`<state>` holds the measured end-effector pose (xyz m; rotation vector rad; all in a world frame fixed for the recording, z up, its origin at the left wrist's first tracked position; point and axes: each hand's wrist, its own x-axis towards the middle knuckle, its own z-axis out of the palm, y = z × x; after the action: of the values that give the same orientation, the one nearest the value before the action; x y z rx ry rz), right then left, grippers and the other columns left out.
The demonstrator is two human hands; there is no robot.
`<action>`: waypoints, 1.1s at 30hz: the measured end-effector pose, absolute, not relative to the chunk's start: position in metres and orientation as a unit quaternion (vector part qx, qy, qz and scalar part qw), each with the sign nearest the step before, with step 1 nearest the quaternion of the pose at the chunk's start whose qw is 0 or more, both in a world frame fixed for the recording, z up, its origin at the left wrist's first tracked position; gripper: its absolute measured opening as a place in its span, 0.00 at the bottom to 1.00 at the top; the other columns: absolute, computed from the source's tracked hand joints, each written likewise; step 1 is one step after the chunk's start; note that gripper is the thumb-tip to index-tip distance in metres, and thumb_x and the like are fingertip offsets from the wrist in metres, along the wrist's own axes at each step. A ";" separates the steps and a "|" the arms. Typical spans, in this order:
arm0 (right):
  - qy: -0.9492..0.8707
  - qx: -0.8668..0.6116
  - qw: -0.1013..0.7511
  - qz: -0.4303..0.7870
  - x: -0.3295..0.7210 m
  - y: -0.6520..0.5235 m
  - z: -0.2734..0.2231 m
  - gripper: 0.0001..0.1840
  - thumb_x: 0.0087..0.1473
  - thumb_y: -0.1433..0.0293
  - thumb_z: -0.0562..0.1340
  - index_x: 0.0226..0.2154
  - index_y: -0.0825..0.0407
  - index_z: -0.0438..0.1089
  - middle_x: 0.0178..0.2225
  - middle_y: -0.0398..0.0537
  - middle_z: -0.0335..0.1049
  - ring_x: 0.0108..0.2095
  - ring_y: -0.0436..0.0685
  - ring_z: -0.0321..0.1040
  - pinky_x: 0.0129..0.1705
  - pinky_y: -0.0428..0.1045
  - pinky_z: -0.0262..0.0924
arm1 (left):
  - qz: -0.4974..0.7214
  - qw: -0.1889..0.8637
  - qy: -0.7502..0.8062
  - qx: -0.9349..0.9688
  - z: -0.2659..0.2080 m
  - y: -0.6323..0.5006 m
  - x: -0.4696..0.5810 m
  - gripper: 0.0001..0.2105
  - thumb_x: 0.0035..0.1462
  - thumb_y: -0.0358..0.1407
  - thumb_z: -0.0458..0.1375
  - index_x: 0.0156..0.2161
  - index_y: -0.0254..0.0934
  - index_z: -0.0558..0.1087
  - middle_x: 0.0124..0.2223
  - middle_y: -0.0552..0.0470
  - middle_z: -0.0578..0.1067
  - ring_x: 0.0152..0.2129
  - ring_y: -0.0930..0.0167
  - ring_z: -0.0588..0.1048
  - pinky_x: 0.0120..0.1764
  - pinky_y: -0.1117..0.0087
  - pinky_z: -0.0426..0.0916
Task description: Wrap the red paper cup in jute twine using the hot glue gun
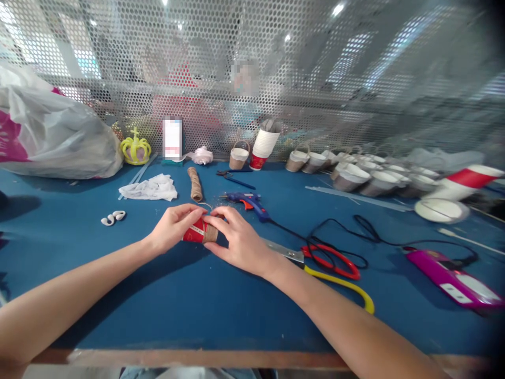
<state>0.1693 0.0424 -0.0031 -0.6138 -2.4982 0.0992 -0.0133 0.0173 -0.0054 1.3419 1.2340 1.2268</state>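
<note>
Both my hands hold a red paper cup (193,232) lying on its side just above the blue table. Twine is wound round its right end, next to my right fingers. My left hand (173,227) wraps the cup's left part. My right hand (236,237) grips the twine-covered end, thumb below and fingers above. A strand of twine runs from the cup towards a twine roll (194,184) behind it. A blue glue gun (248,202) lies behind my right hand, and pliers (236,179) lie farther back. Large scissors (335,266) rest partly under my right forearm.
Twine-wrapped cups (351,176) crowd the back right. A stack of paper cups (265,145) leans beside a small basket (239,157). A purple power strip (453,279) with a black cable lies right. White cloth (150,188), earbuds (113,218) and a plastic bag (59,131) are left.
</note>
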 end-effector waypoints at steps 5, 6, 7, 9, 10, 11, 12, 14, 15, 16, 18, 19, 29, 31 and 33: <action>-0.930 -0.246 0.265 0.071 0.169 0.042 0.000 0.25 0.49 0.65 0.62 0.50 0.55 0.64 0.49 0.59 0.61 0.51 0.63 0.59 0.52 0.59 0.58 | 0.484 0.450 0.537 0.524 -0.008 0.018 -0.011 0.14 0.52 0.43 0.55 0.33 0.31 0.73 0.27 0.52 0.73 0.22 0.75 0.69 0.25 0.77 0.63; -0.926 -0.249 0.269 0.091 0.171 0.045 0.003 0.25 0.49 0.64 0.62 0.50 0.55 0.63 0.49 0.59 0.61 0.51 0.62 0.60 0.52 0.58 0.58 | 0.478 0.446 0.545 0.525 -0.008 0.018 -0.010 0.14 0.51 0.42 0.55 0.32 0.31 0.72 0.26 0.52 0.73 0.21 0.76 0.68 0.24 0.77 0.62; -0.918 -0.262 0.276 0.109 0.174 0.049 0.007 0.25 0.50 0.64 0.61 0.50 0.56 0.63 0.49 0.58 0.62 0.50 0.60 0.61 0.51 0.56 0.60 | 0.471 0.441 0.552 0.528 -0.008 0.017 -0.010 0.13 0.51 0.42 0.55 0.32 0.31 0.71 0.26 0.52 0.72 0.20 0.76 0.68 0.23 0.77 0.61; -0.889 -0.337 0.284 0.127 0.182 0.063 0.015 0.21 0.53 0.64 0.58 0.48 0.55 0.64 0.47 0.56 0.65 0.45 0.57 0.66 0.47 0.53 0.63 | 0.457 0.429 0.562 0.540 -0.007 0.017 -0.010 0.13 0.51 0.42 0.55 0.32 0.32 0.71 0.26 0.53 0.71 0.19 0.77 0.66 0.23 0.77 0.59; -0.863 -0.406 0.275 0.121 0.188 0.072 0.019 0.19 0.54 0.64 0.57 0.47 0.55 0.65 0.45 0.55 0.67 0.41 0.56 0.68 0.43 0.51 0.65 | 0.450 0.422 0.566 0.547 -0.007 0.016 -0.011 0.13 0.51 0.42 0.54 0.32 0.32 0.70 0.25 0.53 0.71 0.19 0.77 0.66 0.22 0.77 0.59; -0.830 -0.488 0.251 0.100 0.194 0.082 0.022 0.16 0.54 0.64 0.56 0.45 0.54 0.66 0.43 0.54 0.68 0.39 0.55 0.69 0.42 0.51 0.65 | 0.445 0.413 0.569 0.554 -0.006 0.016 -0.011 0.13 0.51 0.42 0.54 0.32 0.32 0.70 0.25 0.53 0.71 0.19 0.77 0.65 0.22 0.77 0.58; -0.812 -0.526 0.238 0.087 0.200 0.092 0.024 0.15 0.54 0.65 0.56 0.42 0.55 0.67 0.41 0.57 0.69 0.38 0.58 0.70 0.41 0.54 0.65 | 0.442 0.404 0.572 0.560 -0.006 0.016 -0.012 0.12 0.51 0.42 0.54 0.32 0.32 0.70 0.25 0.54 0.70 0.19 0.77 0.65 0.21 0.77 0.58; -0.795 -0.564 0.208 0.079 0.209 0.111 0.023 0.08 0.50 0.68 0.59 0.32 0.56 0.70 0.35 0.60 0.71 0.36 0.63 0.70 0.40 0.58 0.63 | 0.438 0.390 0.577 0.569 -0.006 0.016 -0.013 0.12 0.51 0.42 0.55 0.31 0.33 0.69 0.23 0.54 0.69 0.18 0.77 0.64 0.20 0.78 0.56; -0.791 -0.576 0.189 0.084 0.213 0.119 0.020 0.04 0.47 0.70 0.61 0.25 0.55 0.69 0.29 0.58 0.71 0.34 0.64 0.70 0.38 0.57 0.63 | 0.436 0.387 0.578 0.571 -0.007 0.016 -0.013 0.11 0.50 0.42 0.55 0.31 0.33 0.69 0.23 0.55 0.68 0.17 0.77 0.63 0.19 0.78 0.55; -0.787 -0.585 0.173 0.091 0.215 0.126 0.017 0.05 0.43 0.72 0.63 0.20 0.53 0.67 0.25 0.55 0.70 0.33 0.63 0.70 0.36 0.56 0.63 | 0.435 0.387 0.579 0.571 -0.007 0.017 -0.014 0.11 0.50 0.42 0.55 0.31 0.33 0.69 0.22 0.55 0.68 0.17 0.77 0.63 0.19 0.78 0.54; -0.779 -0.599 0.153 0.108 0.216 0.136 0.010 0.11 0.38 0.76 0.64 0.14 0.51 0.62 0.20 0.51 0.68 0.31 0.63 0.70 0.34 0.53 0.63 | 0.435 0.388 0.579 0.570 -0.006 0.017 -0.014 0.11 0.49 0.41 0.56 0.30 0.34 0.68 0.21 0.56 0.68 0.16 0.77 0.63 0.19 0.78 0.54; -0.773 -0.605 0.150 0.117 0.215 0.139 0.006 0.13 0.36 0.77 0.65 0.13 0.50 0.60 0.19 0.50 0.67 0.31 0.62 0.70 0.33 0.53 0.62 | 0.435 0.388 0.579 0.569 -0.006 0.017 -0.014 0.11 0.49 0.41 0.56 0.30 0.34 0.68 0.21 0.56 0.68 0.16 0.77 0.63 0.19 0.78 0.54; -0.708 -0.579 0.235 0.329 0.211 0.114 0.029 0.09 0.44 0.77 0.57 0.32 0.53 0.62 0.25 0.44 0.68 0.24 0.49 0.66 0.27 0.46 0.63 | 0.429 0.366 0.593 0.576 0.000 0.018 -0.015 0.10 0.49 0.41 0.55 0.28 0.34 0.67 0.20 0.57 0.67 0.15 0.78 0.61 0.18 0.78 0.54; -0.705 -0.553 0.236 0.375 0.213 0.099 0.038 0.04 0.48 0.72 0.57 0.31 0.54 0.63 0.22 0.42 0.65 0.22 0.47 0.64 0.26 0.45 0.62 | 0.428 0.363 0.593 0.577 0.000 0.018 -0.016 0.10 0.49 0.41 0.55 0.28 0.34 0.67 0.20 0.57 0.67 0.15 0.77 0.62 0.19 0.78 0.55; -0.700 -0.509 0.238 0.441 0.214 0.083 0.043 0.07 0.48 0.67 0.59 0.29 0.54 0.64 0.19 0.40 0.62 0.19 0.46 0.60 0.22 0.44 0.59 | 0.426 0.363 0.594 0.577 0.000 0.019 -0.017 0.10 0.48 0.41 0.55 0.28 0.34 0.67 0.20 0.56 0.68 0.16 0.77 0.63 0.19 0.78 0.55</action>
<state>0.2140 0.0834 0.0432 -1.3942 -1.9168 1.2080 -0.0168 0.0193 -0.0005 1.4855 1.5297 1.0969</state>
